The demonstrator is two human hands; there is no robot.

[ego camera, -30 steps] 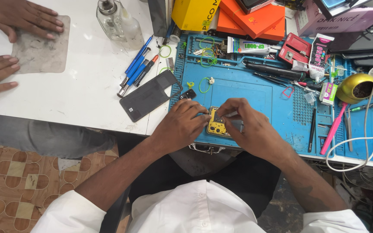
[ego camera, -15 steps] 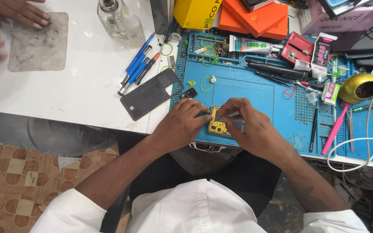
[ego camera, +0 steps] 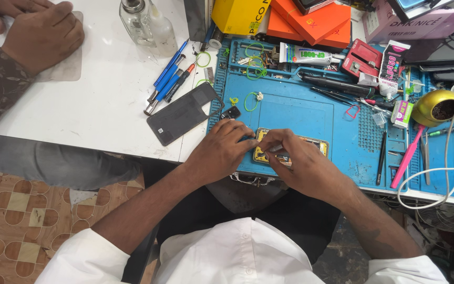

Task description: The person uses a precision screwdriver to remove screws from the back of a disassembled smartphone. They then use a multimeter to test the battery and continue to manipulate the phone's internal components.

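Note:
An opened phone with a yellow inside lies on the blue work mat near the table's front edge. My left hand grips the phone's left end with curled fingers. My right hand covers its middle, fingertips pinched down on the inner parts. Most of the phone is hidden under both hands. Its dark grey back cover lies face down just left of the mat, and a small black part sits beside it.
Blue-handled screwdrivers, a glass bottle, orange boxes, a glue tube, tweezers, a pink tool, a gold bowl and a white cable crowd the table. Another person's hands rest at the far left.
The other person's hands have come together at the far left. My hands have closed in tighter over the phone, and the thin tool seen between them earlier is hidden.

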